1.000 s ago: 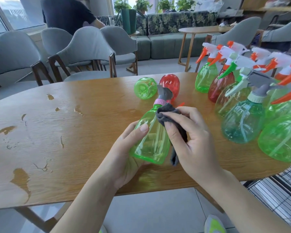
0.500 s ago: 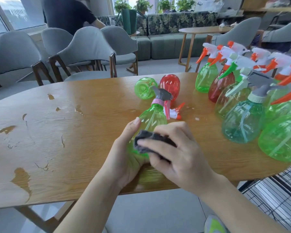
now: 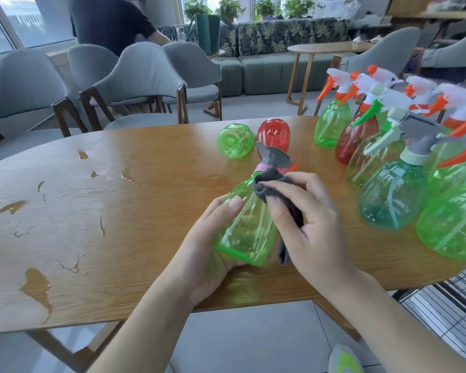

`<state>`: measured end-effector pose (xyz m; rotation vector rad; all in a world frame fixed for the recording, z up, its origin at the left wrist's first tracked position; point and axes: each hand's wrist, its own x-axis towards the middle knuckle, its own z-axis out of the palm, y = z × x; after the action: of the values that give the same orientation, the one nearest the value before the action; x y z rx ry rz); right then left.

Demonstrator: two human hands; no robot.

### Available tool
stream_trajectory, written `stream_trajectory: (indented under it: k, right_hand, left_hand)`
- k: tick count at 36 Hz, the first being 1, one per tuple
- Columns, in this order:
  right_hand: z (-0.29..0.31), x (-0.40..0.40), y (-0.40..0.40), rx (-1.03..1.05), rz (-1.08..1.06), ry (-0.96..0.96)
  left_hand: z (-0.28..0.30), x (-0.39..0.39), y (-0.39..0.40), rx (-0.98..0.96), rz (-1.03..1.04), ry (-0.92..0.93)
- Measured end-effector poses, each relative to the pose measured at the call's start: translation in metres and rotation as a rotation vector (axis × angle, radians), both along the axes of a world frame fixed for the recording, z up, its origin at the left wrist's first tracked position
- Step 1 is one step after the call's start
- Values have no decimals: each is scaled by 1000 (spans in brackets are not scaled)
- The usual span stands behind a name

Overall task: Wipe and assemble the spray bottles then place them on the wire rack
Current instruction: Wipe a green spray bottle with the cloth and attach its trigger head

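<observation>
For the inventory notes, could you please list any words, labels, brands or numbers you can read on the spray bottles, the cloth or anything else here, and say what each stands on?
None can be read.
The green bottle in the left hand shows no label or print.
The grey cloth in the right hand is plain.
The upright bottles, such as the teal bottle, show no lettering.
The table carries only worn patches.

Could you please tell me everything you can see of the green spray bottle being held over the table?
The green spray bottle looks like clear green plastic, with a pink collar, a grey trigger head and a dip tube inside. It looks empty. It tilts with its head pointing away, above the wooden table. The left hand grips its lower body; the right hand presses a dark grey cloth against its shoulder.
</observation>
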<state>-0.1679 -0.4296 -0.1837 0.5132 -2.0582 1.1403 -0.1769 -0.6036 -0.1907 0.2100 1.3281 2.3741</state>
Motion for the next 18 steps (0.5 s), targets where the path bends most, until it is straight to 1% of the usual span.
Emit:
stream_trajectory:
  k: [2, 4, 7, 11, 15, 18]
  right_hand:
    - [2, -1, 2, -45, -22, -33]
    - [2, 1, 2, -43, -30, -23]
    - [0, 7, -4, 24, -3, 59]
    - [-4, 18, -14, 151, 43, 208]
    - [-11, 20, -18, 293, 83, 330]
    - [-13, 17, -16, 344, 75, 375]
  left_hand:
    - [1, 0, 2, 1, -2, 5]
    - [3, 1, 4, -4, 12, 4]
    - [5, 2, 6, 18, 4, -10]
    - [7, 4, 5, 104, -40, -55]
    - [10, 6, 2, 117, -113, -128]
    - [10, 4, 3, 117, -98, -127]
